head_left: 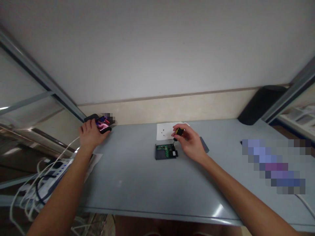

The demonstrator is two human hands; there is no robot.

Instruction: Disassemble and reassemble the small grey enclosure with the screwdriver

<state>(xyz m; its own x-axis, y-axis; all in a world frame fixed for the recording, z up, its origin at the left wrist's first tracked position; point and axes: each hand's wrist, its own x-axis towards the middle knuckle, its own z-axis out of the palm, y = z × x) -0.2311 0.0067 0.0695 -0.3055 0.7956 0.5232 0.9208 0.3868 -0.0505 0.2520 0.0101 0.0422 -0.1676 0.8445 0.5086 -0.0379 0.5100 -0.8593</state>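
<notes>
Looking down at the bench (128, 177), we have the fingers of our right hand (193, 144) clasped round a yellow-and-black screwdriver (179, 131), its tip pointing at the one-o'clock corner of the open case (159, 155), which lies near those fingers at seven o'clock. Paper (159, 127) sits at the case's twelve. Our left hand (89, 134), toward half past nine, touches a lit phone (102, 122); whether it grips, we cannot tell.

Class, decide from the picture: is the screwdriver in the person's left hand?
No, the right hand holds the screwdriver, while the left hand is at a lit screen.
</notes>
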